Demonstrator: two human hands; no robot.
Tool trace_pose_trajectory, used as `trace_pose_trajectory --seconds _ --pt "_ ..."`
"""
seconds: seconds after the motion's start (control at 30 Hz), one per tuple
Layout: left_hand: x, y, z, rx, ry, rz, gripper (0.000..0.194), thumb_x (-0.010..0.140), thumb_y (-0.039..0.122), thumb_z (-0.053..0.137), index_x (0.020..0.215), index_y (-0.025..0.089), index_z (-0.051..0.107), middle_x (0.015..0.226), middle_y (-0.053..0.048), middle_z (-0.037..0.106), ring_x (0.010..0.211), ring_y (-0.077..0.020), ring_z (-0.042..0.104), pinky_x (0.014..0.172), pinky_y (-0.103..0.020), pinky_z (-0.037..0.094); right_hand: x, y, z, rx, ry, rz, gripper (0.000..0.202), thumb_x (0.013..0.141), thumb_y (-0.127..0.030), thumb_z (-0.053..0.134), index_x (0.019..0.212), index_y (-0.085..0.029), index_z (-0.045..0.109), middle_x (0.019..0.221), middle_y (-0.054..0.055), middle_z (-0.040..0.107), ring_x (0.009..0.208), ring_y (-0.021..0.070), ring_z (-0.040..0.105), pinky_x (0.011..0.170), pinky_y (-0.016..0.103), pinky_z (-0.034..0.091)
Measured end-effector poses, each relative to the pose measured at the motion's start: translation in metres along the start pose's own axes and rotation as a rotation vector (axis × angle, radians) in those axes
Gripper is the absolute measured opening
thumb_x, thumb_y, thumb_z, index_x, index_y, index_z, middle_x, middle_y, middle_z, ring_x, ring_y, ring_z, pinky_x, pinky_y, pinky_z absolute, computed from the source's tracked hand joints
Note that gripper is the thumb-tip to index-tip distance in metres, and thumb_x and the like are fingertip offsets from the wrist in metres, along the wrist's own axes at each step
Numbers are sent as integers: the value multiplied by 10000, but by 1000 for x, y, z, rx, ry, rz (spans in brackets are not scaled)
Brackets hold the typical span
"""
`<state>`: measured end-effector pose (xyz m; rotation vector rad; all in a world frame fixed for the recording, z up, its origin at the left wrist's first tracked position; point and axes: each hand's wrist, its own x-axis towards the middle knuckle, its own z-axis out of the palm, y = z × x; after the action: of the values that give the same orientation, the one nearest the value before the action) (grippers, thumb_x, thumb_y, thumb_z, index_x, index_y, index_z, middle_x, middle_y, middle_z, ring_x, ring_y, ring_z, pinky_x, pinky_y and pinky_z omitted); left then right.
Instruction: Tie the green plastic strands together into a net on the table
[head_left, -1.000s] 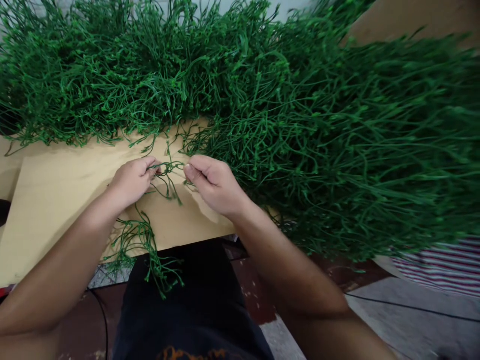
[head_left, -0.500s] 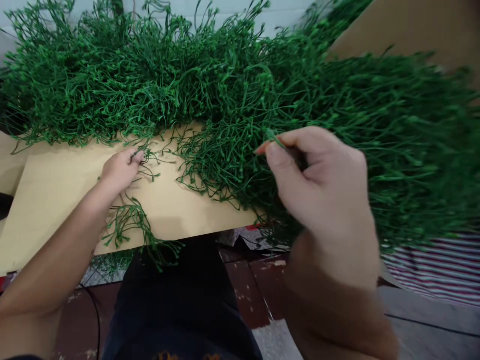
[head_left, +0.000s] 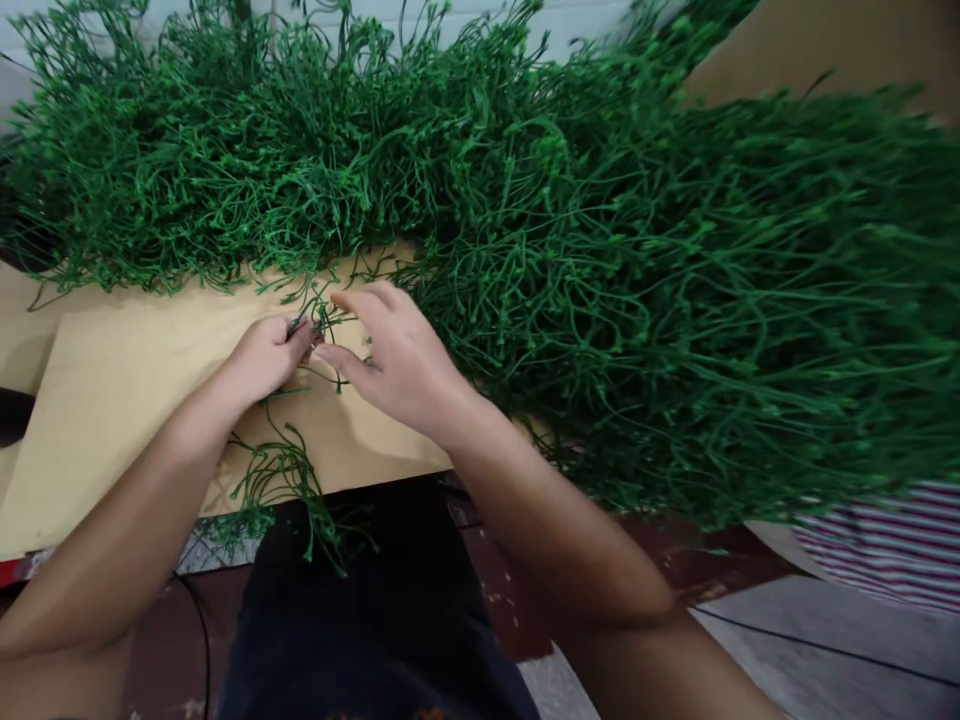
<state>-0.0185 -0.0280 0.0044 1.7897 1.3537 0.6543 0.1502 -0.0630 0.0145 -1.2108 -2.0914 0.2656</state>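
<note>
Pile: green stems (head_left: 675, 300), heaped all along the board's far edge and over its right end, where they spilled past the near edge.
Board: a flat tan board (head_left: 150, 360), bare toward its left edge and near left corner.
Trousers: dark trousers (head_left: 352, 620) below the near edge, the wearer's lap close against it.
Carton: a brown panel (head_left: 840, 50) behind the pile, beyond the far right corner.
Cloth: red-and-white striped cloth (head_left: 892, 545), below the pile, well off the right end of the near edge.
Clump: a loose clump (head_left: 285, 470) across the near edge, part on the board, tips hanging over toward the trousers.
Right hand: the right hand (head_left: 405, 365) was above the board beside the pile, thumb and forefinger apart around the sprig's strands; whether they touched them, I could not tell.
Left hand: the left hand (head_left: 262, 358) was over the middle of the board, thumb and fingers clamped on the sprig.
Sprig: a small green sprig (head_left: 322, 315) between the hands, toward the far edge, its thin strands splayed out from the left fingertips.
</note>
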Motion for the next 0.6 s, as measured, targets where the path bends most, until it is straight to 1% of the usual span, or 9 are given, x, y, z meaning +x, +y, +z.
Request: trace_pose_trajectory --seconds 0.07,0.13,0.2,0.27,0.33,0.4,0.47,0.53,0.6 --pt "-1 -3 1 -12 -12 24 259 798 365 509 634 165 510 559 21 480 521 -93 423 501 -207 331 7 0 10 41 -72 29 166 832 -310 564 892 -155 576 923 107 599 906 225 535 812 386 452" --pt "0 -7 2 -29 -16 52 275 809 395 500 650 171 510 570 16 490 536 -101 436 509 -209 347 10 2 12 87 -80 57 97 825 -260 551 777 -177 538 810 65 576 805 191 516 759 356 437" --pt "1 -10 3 -62 -13 65 296 833 418 465 675 173 515 597 7 505 566 -110 463 539 -219 386 9 4 10 148 -35 71 122 797 -235 567 710 -186 496 762 40 544 774 169 492 747 337 423" --pt "3 -12 3 -77 -3 74 293 846 412 452 690 173 517 631 -1 521 607 -118 484 580 -229 419 8 7 8 236 -6 77 178 776 -244 586 664 -189 460 726 21 508 756 150 477 725 314 415" --pt "4 -12 3 -69 16 88 282 846 409 466 705 173 527 653 -5 530 641 -124 494 612 -235 434 6 9 7 379 -37 112 239 782 -301 596 646 -190 433 679 -4 471 692 119 460 656 280 404" --pt "4 -12 2 -51 58 102 274 832 428 499 759 171 559 704 -13 558 682 -130 509 641 -240 441 4 9 5 567 -111 189 306 787 -394 611 658 -191 421 631 -27 454 612 89 446 577 249 385" --pt "4 -12 1 -25 138 86 283 800 444 552 856 169 590 800 -27 592 711 -131 526 649 -241 440 2 10 2 753 -160 276 364 772 -488 626 696 -191 430 619 -36 479 566 71 462 533 230 385" --pt "4 -13 -1 14 229 56 320 766 431 601 951 170 597 894 -38 602 712 -124 525 632 -234 433 1 11 -1 890 -140 346 404 748 -545 637 733 -190 443 627 -36 512 536 59 476 506 216 388" --pt "3 -12 -3 49 286 58 345 746 409 627 999 175 596 939 -40 600 713 -117 519 623 -226 425 -1 14 -3 967 -82 397 421 736 -565 644 750 -192 448 610 -47 505 492 44 444 462 200 357"
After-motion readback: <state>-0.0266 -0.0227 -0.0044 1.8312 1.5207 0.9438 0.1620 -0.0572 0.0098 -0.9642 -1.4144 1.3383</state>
